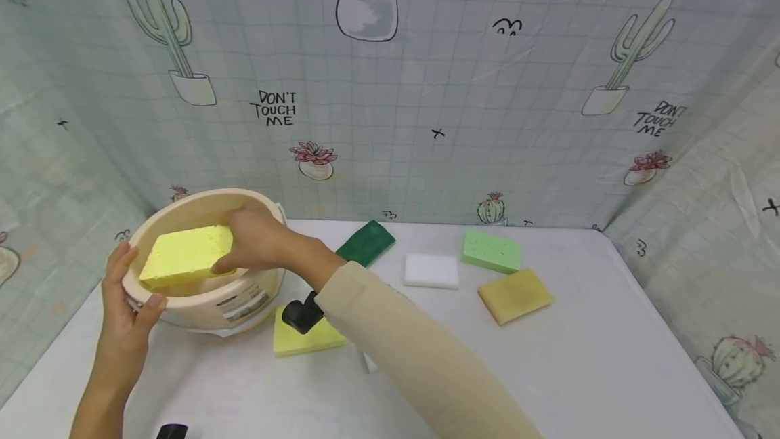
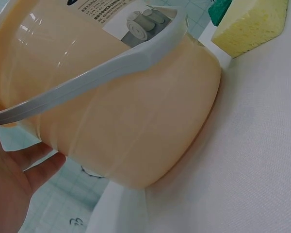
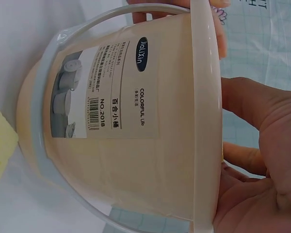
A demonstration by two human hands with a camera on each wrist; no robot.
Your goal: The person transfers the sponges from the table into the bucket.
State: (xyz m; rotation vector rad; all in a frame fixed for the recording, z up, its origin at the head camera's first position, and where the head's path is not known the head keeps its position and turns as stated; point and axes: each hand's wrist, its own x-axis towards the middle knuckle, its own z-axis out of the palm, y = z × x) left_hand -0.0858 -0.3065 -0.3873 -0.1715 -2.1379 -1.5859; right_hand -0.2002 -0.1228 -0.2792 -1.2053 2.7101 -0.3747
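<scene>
A cream plastic bucket (image 1: 201,307) with a grey handle (image 2: 92,85) and a printed label (image 3: 104,92) stands at the left of the table. My left hand (image 1: 124,310) grips its rim from the left side, thumb near the front and fingers along the outer wall. At the bucket's mouth, my right hand (image 1: 252,239) pinches the right end of a thick bright yellow sponge (image 1: 185,253). The sponge lies tilted within the rim, partly over the opening. In the right wrist view the bucket wall hides most of what my right fingers hold.
Beside the bucket lies another yellow sponge (image 1: 305,341), partly behind a black wrist strap piece. Farther right are a dark green scouring pad (image 1: 365,242), a white block (image 1: 430,271), a light green sponge (image 1: 491,251) and a darker yellow sponge (image 1: 514,295). A patterned curtain (image 1: 390,100) borders the table.
</scene>
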